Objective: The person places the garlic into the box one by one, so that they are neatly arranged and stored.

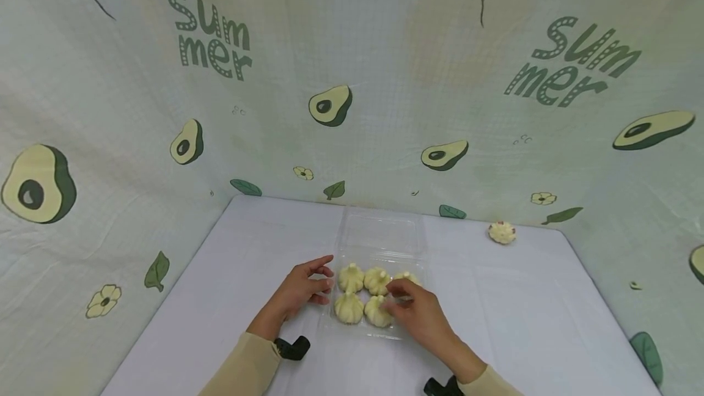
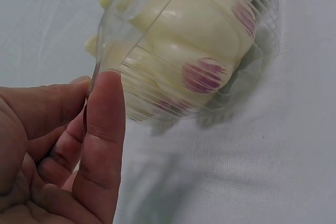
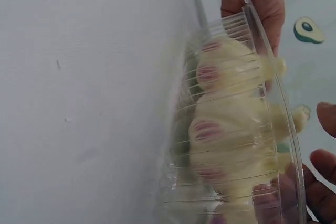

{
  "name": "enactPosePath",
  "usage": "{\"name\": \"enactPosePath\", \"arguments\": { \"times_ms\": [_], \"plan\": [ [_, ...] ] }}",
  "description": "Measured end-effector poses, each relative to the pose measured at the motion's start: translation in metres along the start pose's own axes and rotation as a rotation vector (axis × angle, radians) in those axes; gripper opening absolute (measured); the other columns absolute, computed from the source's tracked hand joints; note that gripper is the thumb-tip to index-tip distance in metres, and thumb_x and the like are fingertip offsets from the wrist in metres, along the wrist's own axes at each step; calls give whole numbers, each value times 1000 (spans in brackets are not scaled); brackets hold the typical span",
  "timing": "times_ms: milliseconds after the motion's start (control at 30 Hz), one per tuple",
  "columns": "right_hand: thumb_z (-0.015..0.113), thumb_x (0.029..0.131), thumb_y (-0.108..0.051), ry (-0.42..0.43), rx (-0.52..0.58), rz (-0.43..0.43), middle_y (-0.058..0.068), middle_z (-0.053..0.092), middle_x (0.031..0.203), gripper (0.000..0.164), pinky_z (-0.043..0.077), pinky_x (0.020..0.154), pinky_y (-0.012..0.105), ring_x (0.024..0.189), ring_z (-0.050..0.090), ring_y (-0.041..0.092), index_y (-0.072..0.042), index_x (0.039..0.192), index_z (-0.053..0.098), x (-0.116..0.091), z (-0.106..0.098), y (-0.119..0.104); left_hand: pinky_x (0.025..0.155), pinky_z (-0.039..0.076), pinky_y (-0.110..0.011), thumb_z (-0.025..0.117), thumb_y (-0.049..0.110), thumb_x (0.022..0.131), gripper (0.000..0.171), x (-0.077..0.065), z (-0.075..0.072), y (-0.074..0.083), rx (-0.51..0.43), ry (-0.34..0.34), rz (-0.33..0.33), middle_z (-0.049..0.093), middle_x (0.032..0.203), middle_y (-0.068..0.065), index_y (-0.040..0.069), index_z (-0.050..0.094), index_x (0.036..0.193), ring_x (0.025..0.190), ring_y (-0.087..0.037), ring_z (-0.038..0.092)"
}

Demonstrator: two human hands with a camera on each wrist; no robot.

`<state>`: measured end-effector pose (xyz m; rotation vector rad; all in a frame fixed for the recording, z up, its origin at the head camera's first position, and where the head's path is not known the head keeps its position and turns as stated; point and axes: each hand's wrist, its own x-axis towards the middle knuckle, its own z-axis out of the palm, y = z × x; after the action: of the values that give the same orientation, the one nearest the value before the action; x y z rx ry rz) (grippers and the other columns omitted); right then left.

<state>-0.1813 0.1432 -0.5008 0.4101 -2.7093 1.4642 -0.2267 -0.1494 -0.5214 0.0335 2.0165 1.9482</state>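
Observation:
A clear plastic clamshell box (image 1: 379, 333) holds several pale garlic bulbs (image 1: 349, 308) with purple patches at their bases. My left hand (image 1: 305, 288) is at the box's left side; in the left wrist view its thumb and forefinger pinch the clear rim (image 2: 96, 69). Over the front right of the box, my right hand (image 1: 420, 316) reaches in with bent fingers. Through the clear wall, its fingertips (image 3: 268, 198) show close to a garlic bulb (image 3: 233, 214). This hand hides the front right corner, and I cannot tell whether it grips that bulb.
The box's lid (image 1: 382, 234) lies open toward the back. One more garlic bulb (image 1: 502, 233) sits alone at the table's back right. A white cloth covers the table (image 1: 495, 310), and an avocado-print curtain (image 1: 379, 47) hangs around its back and sides.

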Motion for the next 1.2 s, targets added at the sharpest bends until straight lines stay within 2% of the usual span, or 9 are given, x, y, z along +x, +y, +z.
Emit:
{"name": "enactPosePath", "arguments": {
  "times_ms": [133,233,467,567,667,833,967,1067,1200],
  "plan": [
    [83,92,-16,143,18,-18,-1,76,102,22,59,79,24,93,72,13,-11,111,74,3,-10,1,69,64,-31,69,1,99,65,0,0,-4,12,7,11,57,126,-18,6,45,160,89,-19,67],
    [80,95,-15,245,-4,-17,-1,76,100,19,58,77,22,89,69,7,-9,112,74,11,-24,3,69,64,-32,69,1,99,65,2,0,-5,17,13,19,57,124,-16,6,46,159,89,-19,66],
    [74,102,-21,393,2,118,12,76,108,25,56,74,13,89,67,1,-3,119,71,39,-72,23,70,64,-33,71,2,98,66,4,0,-6,14,14,18,57,124,-15,7,47,159,89,-18,66],
    [71,103,-27,439,-33,161,14,74,113,31,53,72,10,95,68,7,-4,124,69,50,-93,39,69,64,-33,71,1,98,66,4,0,-5,8,18,15,57,123,-15,7,47,159,89,-19,66],
    [69,104,-31,481,-87,200,16,72,120,37,47,72,7,107,67,21,-4,130,66,60,-113,57,69,63,-32,71,0,97,67,4,0,-5,1,11,13,57,124,-15,6,46,159,89,-18,65],
    [68,104,-34,503,-155,240,19,66,133,47,40,74,6,125,62,35,-4,140,60,73,-146,89,67,63,-31,69,-1,98,66,6,1,-4,-2,7,12,56,124,-15,6,46,159,89,-17,65],
    [69,104,-30,516,-192,270,21,61,141,51,44,81,19,132,57,38,-3,145,56,82,-168,114,66,62,-30,68,-1,98,66,5,2,-4,-1,0,16,56,124,-17,4,45,159,88,-17,64],
    [68,104,-27,512,-210,292,25,56,145,54,49,92,39,133,53,42,-1,148,53,88,-180,129,66,62,-31,69,-1,98,65,3,3,-4,1,1,14,57,124,-16,4,46,159,87,-17,65],
    [67,104,-28,469,-205,316,32,48,150,60,43,104,62,137,45,48,1,153,47,94,-191,144,66,62,-31,70,0,98,65,1,2,-3,11,14,9,58,123,-16,5,47,159,87,-17,65]
  ]
}}
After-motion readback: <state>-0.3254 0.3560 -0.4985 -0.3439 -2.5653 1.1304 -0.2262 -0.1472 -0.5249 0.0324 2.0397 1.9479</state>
